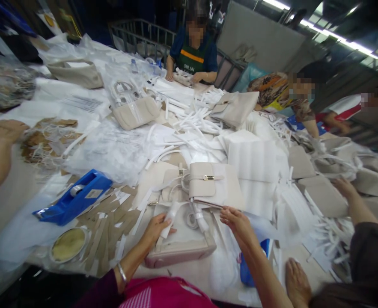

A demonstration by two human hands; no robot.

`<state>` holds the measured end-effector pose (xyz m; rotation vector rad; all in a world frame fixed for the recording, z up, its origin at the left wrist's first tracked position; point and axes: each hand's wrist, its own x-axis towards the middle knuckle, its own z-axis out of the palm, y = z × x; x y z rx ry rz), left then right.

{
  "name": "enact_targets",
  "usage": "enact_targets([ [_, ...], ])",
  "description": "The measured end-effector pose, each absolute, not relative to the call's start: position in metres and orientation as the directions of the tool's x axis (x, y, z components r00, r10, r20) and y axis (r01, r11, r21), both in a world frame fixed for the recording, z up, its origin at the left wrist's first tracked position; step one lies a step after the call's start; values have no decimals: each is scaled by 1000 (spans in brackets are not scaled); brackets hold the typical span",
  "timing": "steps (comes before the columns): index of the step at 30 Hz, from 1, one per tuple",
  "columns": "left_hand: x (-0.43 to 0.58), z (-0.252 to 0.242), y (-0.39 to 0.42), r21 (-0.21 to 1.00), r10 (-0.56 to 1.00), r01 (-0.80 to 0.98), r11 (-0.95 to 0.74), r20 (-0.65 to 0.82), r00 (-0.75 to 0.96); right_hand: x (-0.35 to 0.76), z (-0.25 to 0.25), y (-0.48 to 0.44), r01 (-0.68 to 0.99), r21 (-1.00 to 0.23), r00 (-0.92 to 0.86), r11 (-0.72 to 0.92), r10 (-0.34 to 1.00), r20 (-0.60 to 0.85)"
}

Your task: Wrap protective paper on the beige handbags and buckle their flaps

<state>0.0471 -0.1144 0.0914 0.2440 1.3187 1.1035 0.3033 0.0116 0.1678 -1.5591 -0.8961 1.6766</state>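
A cream handbag (184, 252) lies in front of me with its base toward me. My left hand (159, 226) is closed on a white-wrapped strap (172, 214) above this bag. Another wrapped strap end (200, 220) lies beside it, to the right. My right hand (238, 222) has its fingers stretched out at the lower edge of a cream flap bag (216, 186) with a gold buckle (209, 177). I cannot tell whether the fingertips press on that edge. Loose pale straps and a small gold clasp (152, 204) lie left of the flap bag.
A blue tape dispenser (76, 194), a round yellowish tin (68, 244) and cardboard strips (102, 239) are at left. White foam sheets (253, 160) are stacked at right, with a blue object (253, 265) under my right forearm. Co-workers' hands (7, 128) (298, 278) reach in from both sides.
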Motion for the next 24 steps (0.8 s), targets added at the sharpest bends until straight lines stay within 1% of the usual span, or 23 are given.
enact_targets([
  [2, 48, 94, -114, 703, 753, -497, 510, -643, -138, 311, 156, 15, -100, -714, -150, -693, 720, -678],
  [4, 48, 95, -114, 705, 753, -490, 512, -643, -138, 302, 140, 17, -191, -612, -192, -767, 641, -743],
  [6, 49, 95, -114, 708, 754, -489, 511, -641, -141, 281, 127, 20, -344, -566, -166, -749, 642, -749],
  [8, 49, 94, -114, 711, 757, -496, 498, -636, -151, 256, 119, 28, -472, -547, -131, -691, 669, -732],
  [10, 50, 92, -115, 713, 761, -505, 486, -630, -157, 233, 117, 36, -534, -560, -83, -633, 699, -711],
  [12, 50, 90, -116, 710, 759, -515, 480, -631, -161, 218, 115, 43, -552, -602, -13, -577, 728, -686],
  [15, 50, 87, -118, 695, 749, -530, 486, -643, -156, 208, 111, 50, -563, -638, 88, -525, 730, -678],
  [19, 48, 82, -119, 689, 753, -540, 483, -641, -144, 210, 101, 57, -477, -665, 57, -575, 734, -676],
  [23, 49, 74, -120, 699, 761, -545, 463, -629, -160, 214, 102, 60, -498, -614, 104, -613, 660, -744],
  [24, 50, 72, -121, 708, 763, -541, 455, -623, -173, 215, 105, 60, -472, -637, 107, -610, 677, -728],
])
